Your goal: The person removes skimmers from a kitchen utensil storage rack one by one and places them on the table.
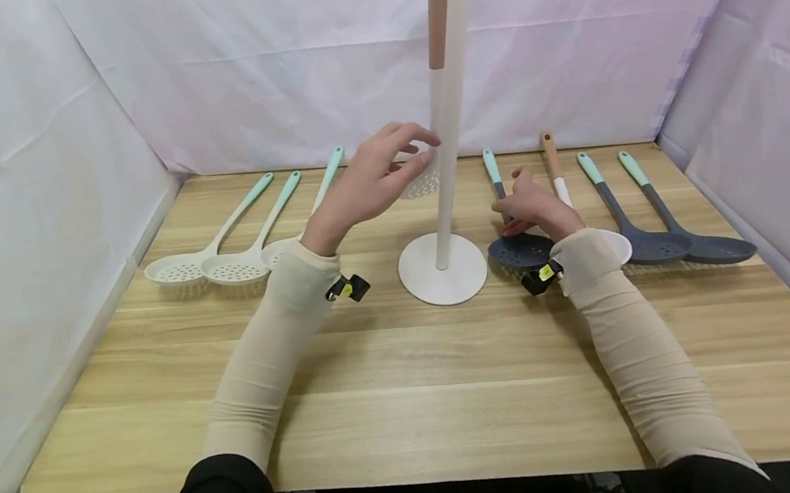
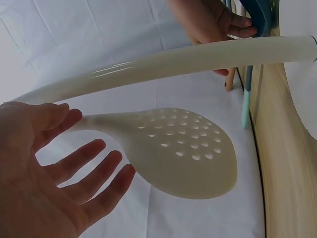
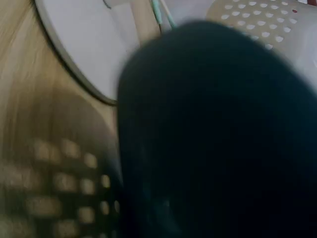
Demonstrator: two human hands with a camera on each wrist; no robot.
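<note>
A white stand with a round base [image 1: 444, 281] and a tall pole [image 1: 445, 154] rises at the table's middle. A white slotted spoon [image 1: 425, 184] with a brown upper handle hangs against the pole. My left hand [image 1: 381, 176] is raised beside the spoon's head [image 2: 183, 148], with its fingers [image 2: 84, 163] straight and spread, gripping nothing. My right hand [image 1: 530, 203] lies on the table right of the base and grips the handle of a dark grey slotted spoon [image 1: 520, 252]. That spoon's blurred head [image 3: 213, 139] fills the right wrist view.
Three white slotted spoons [image 1: 225, 267] with teal handles lie at the left of the wooden table [image 1: 409, 388]. Right of my right hand lie a white spoon with a brown handle [image 1: 553, 164] and two dark spoons [image 1: 681, 247]. White cloth walls enclose three sides.
</note>
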